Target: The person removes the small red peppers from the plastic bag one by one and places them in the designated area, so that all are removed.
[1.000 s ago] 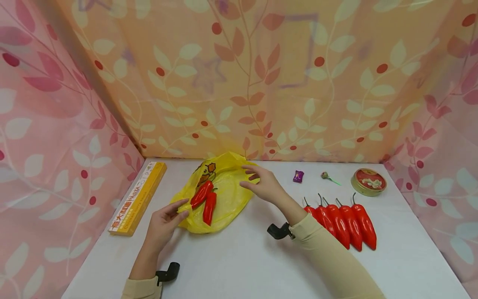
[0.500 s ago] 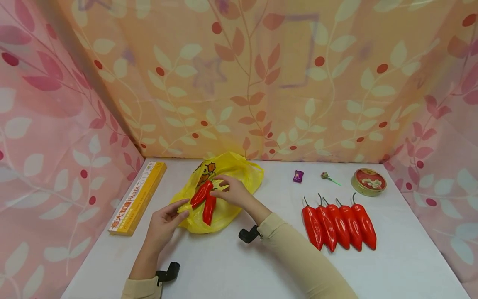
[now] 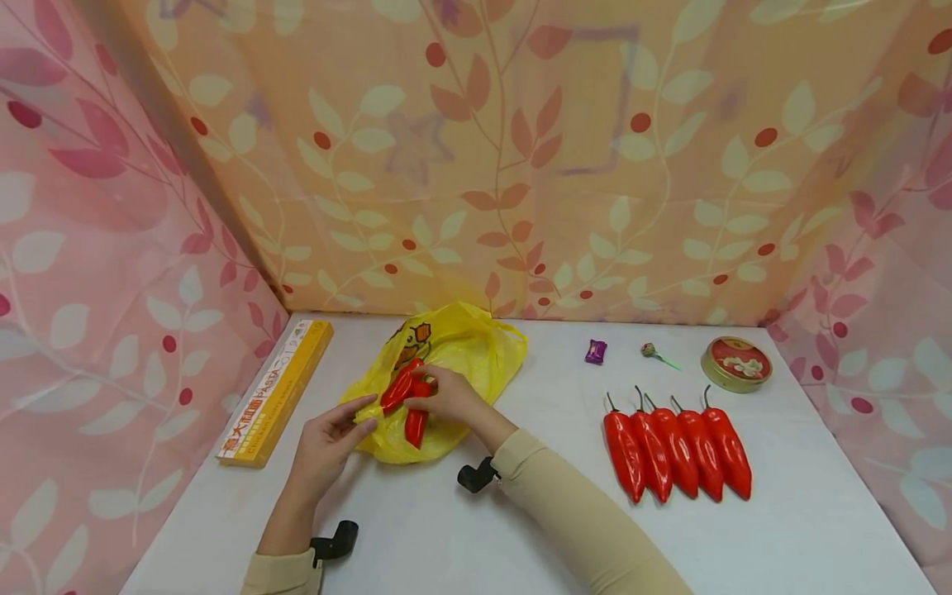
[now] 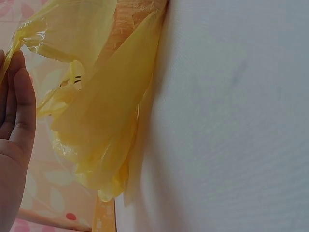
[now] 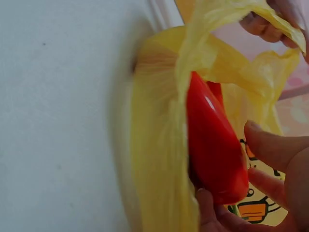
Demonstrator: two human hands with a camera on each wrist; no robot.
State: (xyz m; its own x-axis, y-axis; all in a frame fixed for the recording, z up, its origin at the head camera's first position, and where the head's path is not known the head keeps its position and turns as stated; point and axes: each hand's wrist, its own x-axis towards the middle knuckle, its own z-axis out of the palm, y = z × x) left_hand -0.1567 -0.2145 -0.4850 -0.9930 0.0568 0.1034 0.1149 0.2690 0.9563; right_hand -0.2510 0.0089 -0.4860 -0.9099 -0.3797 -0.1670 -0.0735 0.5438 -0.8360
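Observation:
A yellow plastic bag with a printed cartoon face lies on the white table, its mouth spread toward me. Two red peppers lie in it: a left pepper and a right pepper. My left hand pinches the bag's left rim; in the left wrist view the film gathers at its fingers. Inside the bag, my right hand holds the right pepper near its stem end. The right wrist view shows thumb and fingers about this red pepper, some fingertips hidden behind it.
Several red peppers lie in a row at right. Behind them are a purple-wrapped candy, a lollipop and a round tin. A yellow pasta box lies left of the bag. Floral cloth walls surround the table.
My right hand has moved left and down from the bag's right rim onto the right pepper and now holds its stem end. The left hand has stayed at the bag's left rim.

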